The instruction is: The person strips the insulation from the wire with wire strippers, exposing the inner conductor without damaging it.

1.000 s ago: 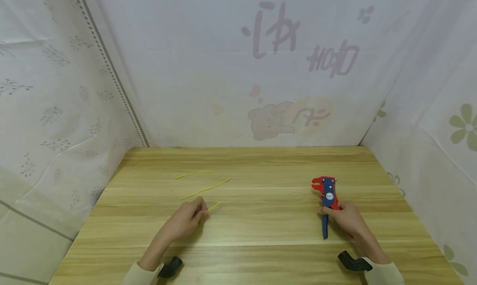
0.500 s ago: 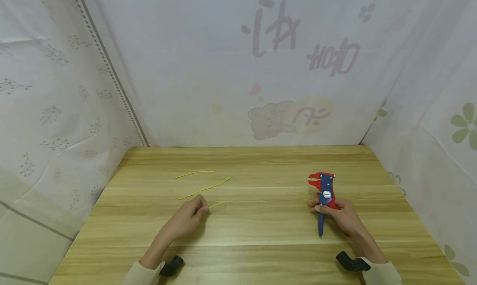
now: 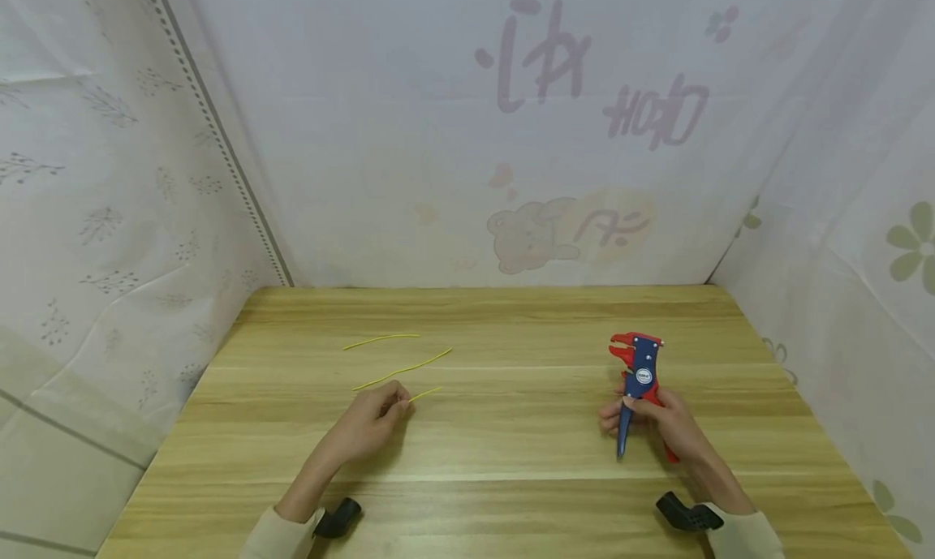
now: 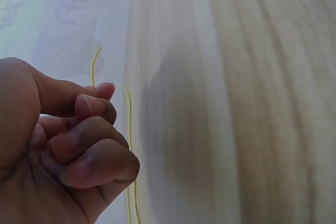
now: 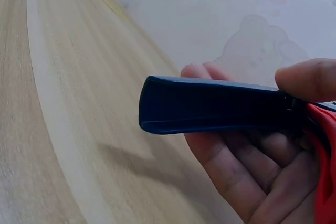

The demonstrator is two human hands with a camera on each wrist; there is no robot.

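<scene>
Between thumb and forefinger my left hand [image 3: 368, 425] pinches a short yellow wire [image 3: 426, 394], whose free end sticks out to the right. In the left wrist view the wire [image 4: 94, 66] rises above the fingertips, and the other fingers are curled in. My right hand [image 3: 668, 429] holds a red and blue wire stripper [image 3: 643, 372], its red nose up and pointing left. The right wrist view has the blue handle [image 5: 210, 106] lying across the fingers, with the thumb on top near the pivot. The stripper's nose is outside that view.
Two more yellow wires lie on the wooden table [image 3: 511, 437] beyond my left hand: a longer wire [image 3: 402, 370] and, farther back, a shorter wire [image 3: 380, 341]. Printed cloth [image 3: 380, 137] hangs behind and along both sides of the table.
The wire stripper has been lifted slightly and turned in my right hand, its lower handle swinging left. My left hand has shifted slightly up and right with the wire.
</scene>
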